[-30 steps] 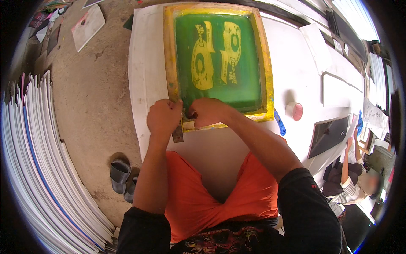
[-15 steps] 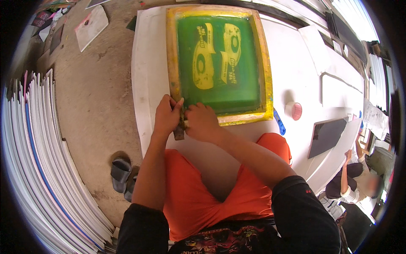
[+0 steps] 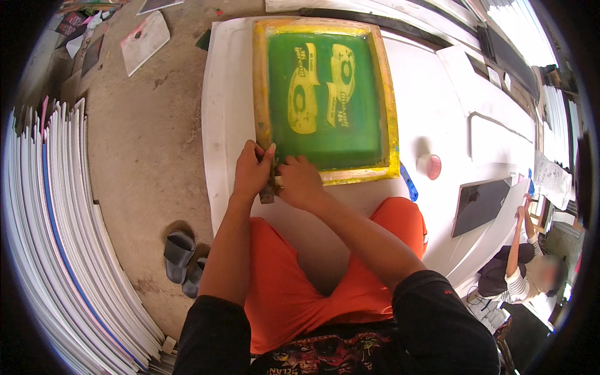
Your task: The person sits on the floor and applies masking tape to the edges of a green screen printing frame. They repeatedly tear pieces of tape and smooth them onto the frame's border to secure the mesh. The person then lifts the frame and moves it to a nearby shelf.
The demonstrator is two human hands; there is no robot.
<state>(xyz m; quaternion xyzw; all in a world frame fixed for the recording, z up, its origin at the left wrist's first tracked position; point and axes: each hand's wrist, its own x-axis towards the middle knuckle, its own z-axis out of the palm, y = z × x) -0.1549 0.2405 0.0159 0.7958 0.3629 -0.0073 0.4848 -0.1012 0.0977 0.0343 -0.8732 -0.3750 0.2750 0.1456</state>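
A rectangular screen of green mesh (image 3: 325,140) bearing yellow printed shapes, set in a yellow-stained wooden frame (image 3: 391,112), is laid on a white flat surface (image 3: 231,94). At its near left corner, a brown wooden strip (image 3: 267,194) is held by the left hand (image 3: 253,167), thumb and fingers closed about it. The right hand (image 3: 301,181) is placed just beside, fingers curled at the frame's near edge; since its fingertips are partly hidden, whether anything is gripped cannot be told. A flat blue tool (image 3: 409,183) is seen near the right corner.
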